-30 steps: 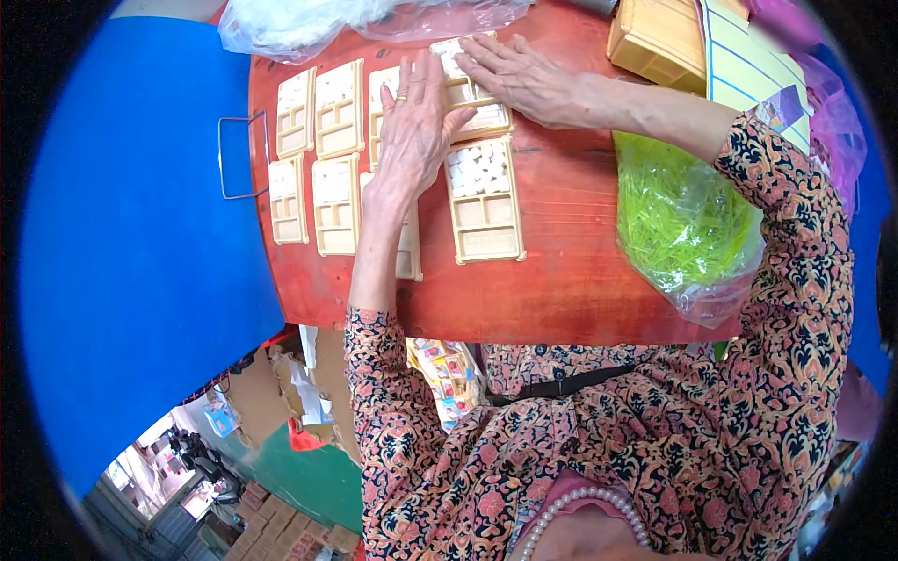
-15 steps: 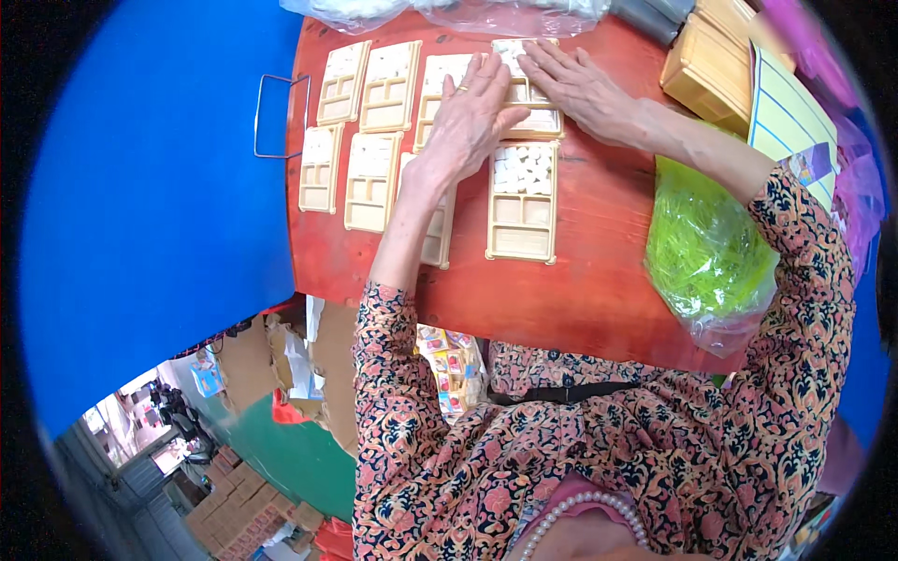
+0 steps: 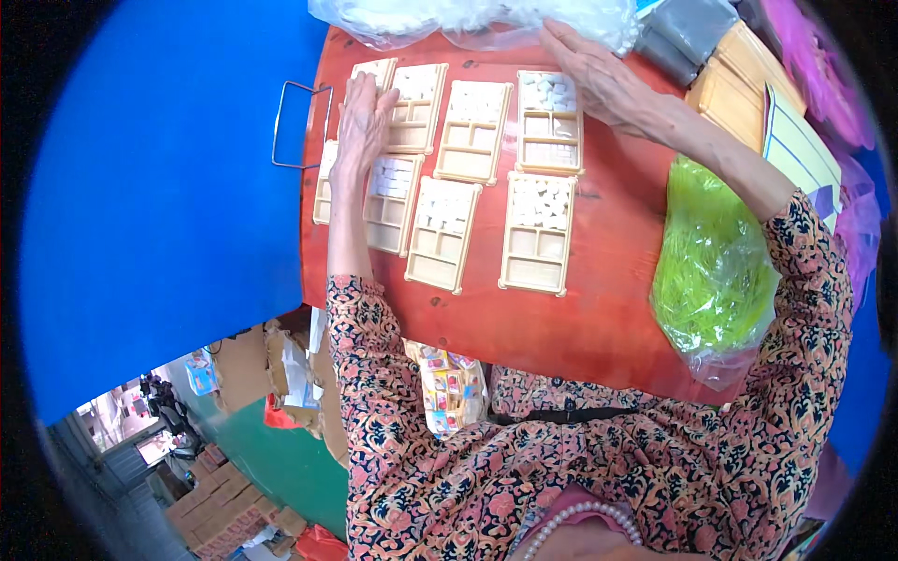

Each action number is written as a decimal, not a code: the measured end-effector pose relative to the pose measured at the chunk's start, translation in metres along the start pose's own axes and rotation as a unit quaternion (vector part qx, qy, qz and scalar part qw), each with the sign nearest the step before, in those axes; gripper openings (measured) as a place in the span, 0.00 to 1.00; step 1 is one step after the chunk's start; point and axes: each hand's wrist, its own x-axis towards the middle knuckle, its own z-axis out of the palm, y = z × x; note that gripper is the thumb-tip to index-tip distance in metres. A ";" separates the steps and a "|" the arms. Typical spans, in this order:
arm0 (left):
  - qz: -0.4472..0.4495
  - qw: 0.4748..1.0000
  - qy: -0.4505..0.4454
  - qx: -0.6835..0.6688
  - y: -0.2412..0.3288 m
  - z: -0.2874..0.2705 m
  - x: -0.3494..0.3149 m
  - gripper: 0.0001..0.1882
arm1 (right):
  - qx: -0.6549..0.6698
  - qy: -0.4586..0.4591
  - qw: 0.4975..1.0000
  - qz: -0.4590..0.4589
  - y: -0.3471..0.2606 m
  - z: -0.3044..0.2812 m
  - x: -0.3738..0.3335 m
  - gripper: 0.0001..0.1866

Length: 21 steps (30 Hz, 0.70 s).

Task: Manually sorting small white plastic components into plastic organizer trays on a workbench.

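Two rows of small cream divided trays lie on the red table, each tray with white block-like pieces in its far compartment. My left hand (image 3: 365, 122), fingers stretched forward, lies over the far-left tray (image 3: 376, 66) and hides much of it. Under that wrist, the near-left tray (image 3: 323, 192) is partly covered. My right hand (image 3: 601, 82) is held flat with extended fingers, just right of the far-right tray (image 3: 551, 126). Its fingertips reach the clear plastic bag (image 3: 510, 21) of white pieces; whether they touch it I cannot tell. The near-right tray (image 3: 535, 248) holds loosely heaped pieces.
A clear bag of bright green strands (image 3: 713, 271) lies at the right of the red table (image 3: 524, 337). Behind it are stacked cream trays (image 3: 744, 79) and dark grey packages (image 3: 683, 37). A wire handle (image 3: 290, 122) stands out at the left table edge.
My left hand has moved left from the middle trays to the far-left one. My right hand has slid off the far-right tray toward the plastic bag. The whole view has shifted slightly.
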 end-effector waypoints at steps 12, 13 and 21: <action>-0.025 0.991 -0.058 0.116 -0.039 0.038 0.020 0.35 | 0.032 0.046 0.998 0.003 0.040 0.042 0.023 0.29; -0.017 0.990 -0.065 0.128 -0.037 0.039 0.020 0.34 | 0.034 0.030 0.999 0.010 0.039 0.039 0.023 0.29; -0.023 0.996 -0.024 0.086 -0.039 0.032 0.022 0.36 | 0.069 0.024 0.997 0.002 0.025 0.024 0.033 0.28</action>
